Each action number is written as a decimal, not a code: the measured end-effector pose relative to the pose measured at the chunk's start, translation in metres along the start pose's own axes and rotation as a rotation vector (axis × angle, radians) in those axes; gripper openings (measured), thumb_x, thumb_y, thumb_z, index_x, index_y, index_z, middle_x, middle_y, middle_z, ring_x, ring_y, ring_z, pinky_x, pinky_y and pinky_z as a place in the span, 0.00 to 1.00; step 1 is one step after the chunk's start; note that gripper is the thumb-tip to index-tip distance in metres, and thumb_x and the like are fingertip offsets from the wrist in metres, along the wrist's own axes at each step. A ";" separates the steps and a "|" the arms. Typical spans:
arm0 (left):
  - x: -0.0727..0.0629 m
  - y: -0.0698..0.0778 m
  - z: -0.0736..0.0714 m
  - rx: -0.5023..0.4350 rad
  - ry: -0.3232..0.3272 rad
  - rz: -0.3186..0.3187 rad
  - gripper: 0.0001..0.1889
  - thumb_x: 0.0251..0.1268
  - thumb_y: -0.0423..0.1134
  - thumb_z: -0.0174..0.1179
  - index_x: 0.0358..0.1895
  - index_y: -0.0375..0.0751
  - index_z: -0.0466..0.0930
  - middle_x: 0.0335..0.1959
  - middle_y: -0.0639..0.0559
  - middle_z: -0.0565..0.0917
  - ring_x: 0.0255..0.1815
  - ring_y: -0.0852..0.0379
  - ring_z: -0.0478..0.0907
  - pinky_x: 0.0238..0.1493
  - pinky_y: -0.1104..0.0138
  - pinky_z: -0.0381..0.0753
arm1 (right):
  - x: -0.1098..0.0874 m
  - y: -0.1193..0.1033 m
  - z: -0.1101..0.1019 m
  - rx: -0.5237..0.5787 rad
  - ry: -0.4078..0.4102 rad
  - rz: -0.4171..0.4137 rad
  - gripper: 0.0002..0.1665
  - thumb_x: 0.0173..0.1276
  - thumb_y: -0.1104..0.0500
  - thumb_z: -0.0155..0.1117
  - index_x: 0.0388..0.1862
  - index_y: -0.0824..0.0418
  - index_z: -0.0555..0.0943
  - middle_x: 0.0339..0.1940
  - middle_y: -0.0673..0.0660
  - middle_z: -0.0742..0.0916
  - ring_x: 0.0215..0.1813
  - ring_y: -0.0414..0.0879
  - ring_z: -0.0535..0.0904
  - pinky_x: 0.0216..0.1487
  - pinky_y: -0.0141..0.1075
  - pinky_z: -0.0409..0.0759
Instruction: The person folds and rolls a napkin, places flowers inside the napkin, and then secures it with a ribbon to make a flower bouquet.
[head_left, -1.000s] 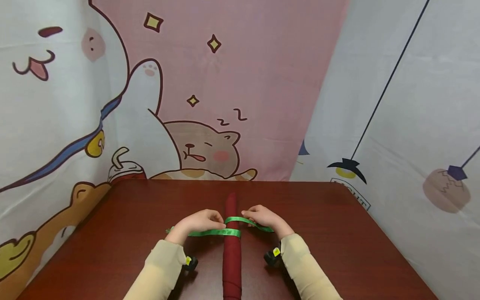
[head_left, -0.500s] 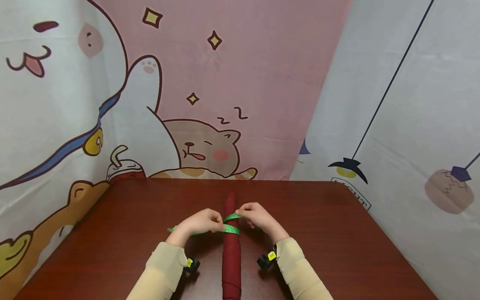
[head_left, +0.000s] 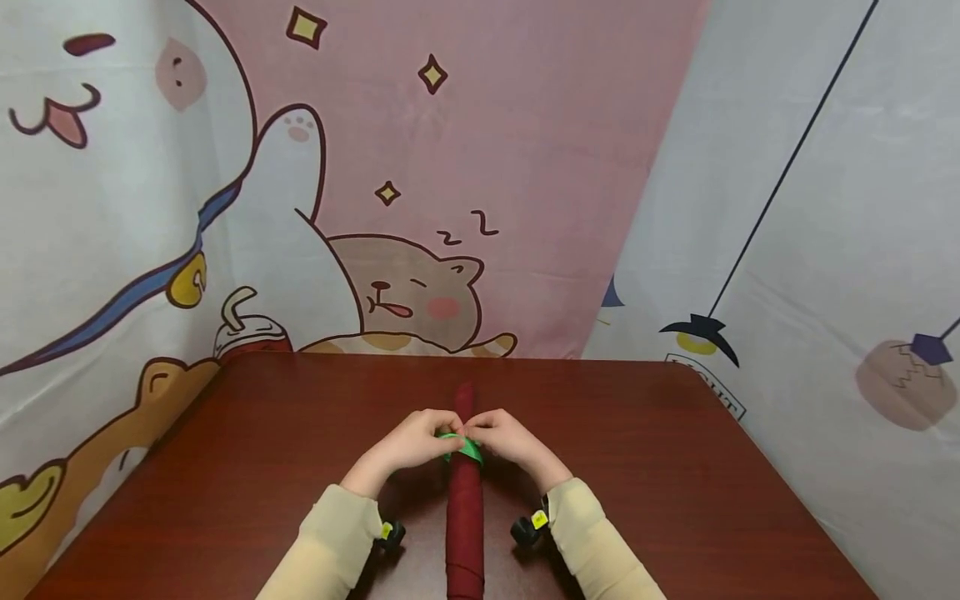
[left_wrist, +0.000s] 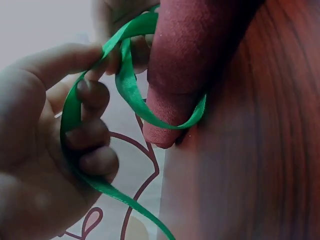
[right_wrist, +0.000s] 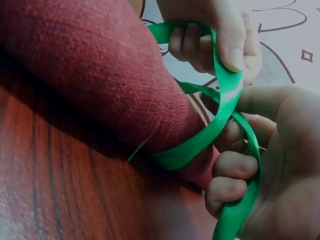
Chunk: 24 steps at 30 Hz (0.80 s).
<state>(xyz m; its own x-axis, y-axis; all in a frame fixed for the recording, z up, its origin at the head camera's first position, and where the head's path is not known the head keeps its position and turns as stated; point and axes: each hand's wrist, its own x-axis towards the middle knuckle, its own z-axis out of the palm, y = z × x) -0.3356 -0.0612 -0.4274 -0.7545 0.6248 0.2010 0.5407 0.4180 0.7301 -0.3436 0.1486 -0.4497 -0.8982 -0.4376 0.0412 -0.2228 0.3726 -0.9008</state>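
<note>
A dark red rolled cloth (head_left: pixel 465 533) lies lengthwise on the table, pointing away from me. Green ribbon (head_left: pixel 472 451) loops around it near the far end. My left hand (head_left: pixel 415 440) pinches the ribbon between thumb and forefinger just above the roll. In the left wrist view, one length of ribbon (left_wrist: pixel 71 115) runs through its curled fingers and trails below. From the other side my right hand (head_left: pixel 513 437) meets it, fingertips close together over the roll. Its curled fingers (right_wrist: pixel 235 165) hold another length of ribbon, and the two strands cross in the right wrist view.
The reddish-brown wooden table (head_left: pixel 675 483) extends on both sides of the roll. A cartoon-printed cloth backdrop (head_left: pixel 525 167) stands behind its far edge. Small black cameras (head_left: pixel 528 531) with yellow tags sit under both wrists.
Both hands have moved inward until their fingertips meet above the roll. The ribbon ends, earlier held out to either side, are drawn together there.
</note>
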 end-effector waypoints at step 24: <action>0.002 -0.001 -0.004 0.067 0.157 -0.011 0.03 0.63 0.39 0.63 0.32 0.51 0.80 0.25 0.62 0.78 0.27 0.61 0.72 0.31 0.66 0.72 | 0.000 0.004 -0.007 0.073 -0.153 0.007 0.15 0.71 0.51 0.61 0.44 0.61 0.84 0.17 0.48 0.70 0.17 0.39 0.59 0.19 0.31 0.59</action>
<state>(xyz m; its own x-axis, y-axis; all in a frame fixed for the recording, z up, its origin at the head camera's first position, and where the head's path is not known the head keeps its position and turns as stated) -0.3391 -0.0633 -0.4255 -0.8064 0.5117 0.2964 0.5517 0.4704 0.6888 -0.3470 0.1556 -0.4502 -0.8302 -0.5569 -0.0269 -0.1833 0.3182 -0.9301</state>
